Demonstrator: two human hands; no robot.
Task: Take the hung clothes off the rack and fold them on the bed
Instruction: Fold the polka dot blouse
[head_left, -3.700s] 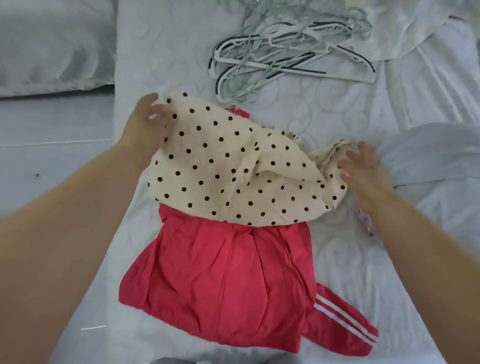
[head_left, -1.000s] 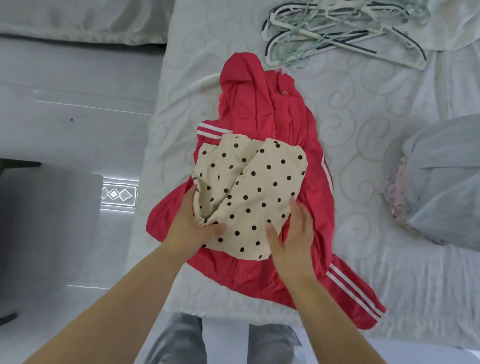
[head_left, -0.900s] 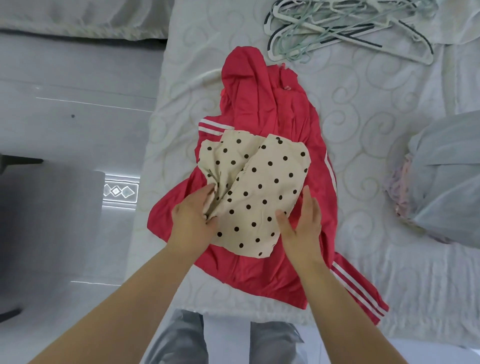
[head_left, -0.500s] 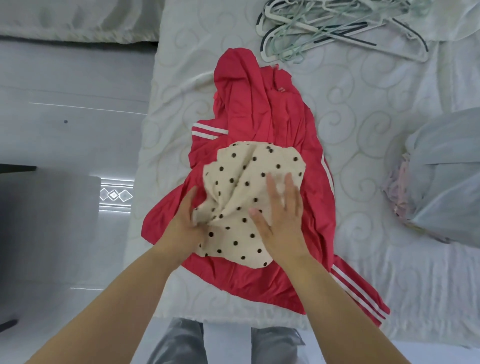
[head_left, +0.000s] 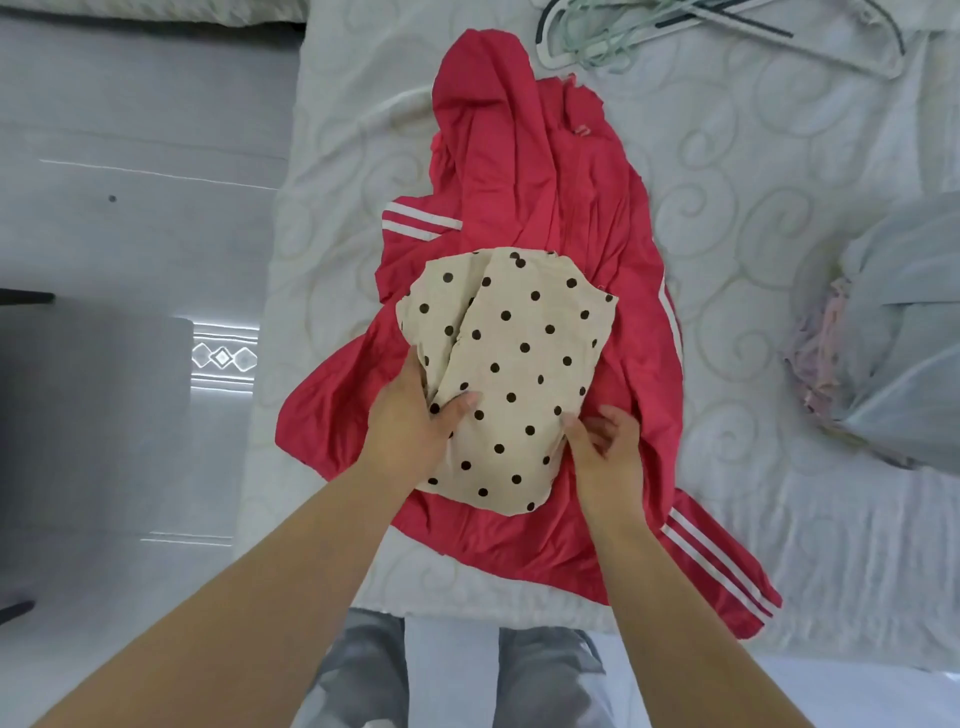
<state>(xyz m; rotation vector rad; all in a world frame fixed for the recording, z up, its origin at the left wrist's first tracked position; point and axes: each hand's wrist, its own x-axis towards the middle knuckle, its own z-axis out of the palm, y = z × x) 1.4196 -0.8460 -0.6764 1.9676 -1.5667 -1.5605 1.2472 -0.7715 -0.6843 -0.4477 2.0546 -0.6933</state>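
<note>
Polka-dot top (head_left: 514, 374) is lying as a nearly folded bundle on the red jacket (head_left: 519, 156), which is sprawling unfolded across the bed (head_left: 753, 156). The left hand (head_left: 410, 426) is gripping the bundle's left edge, thumb on top. The right hand (head_left: 605, 452), fingers curled, is pinching its lower right edge. Empty hangers (head_left: 623, 31) are lying at the far side, suggesting several pieces are already off the rack. A pale heap of clothes (head_left: 893, 332) is sitting to the right. The top is probably needing to come off before the jacket can be folded.

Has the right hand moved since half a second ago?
Yes. The right hand slid right and toward the person across the red jacket, from atop the polka-dot garment to its right edge.
</note>
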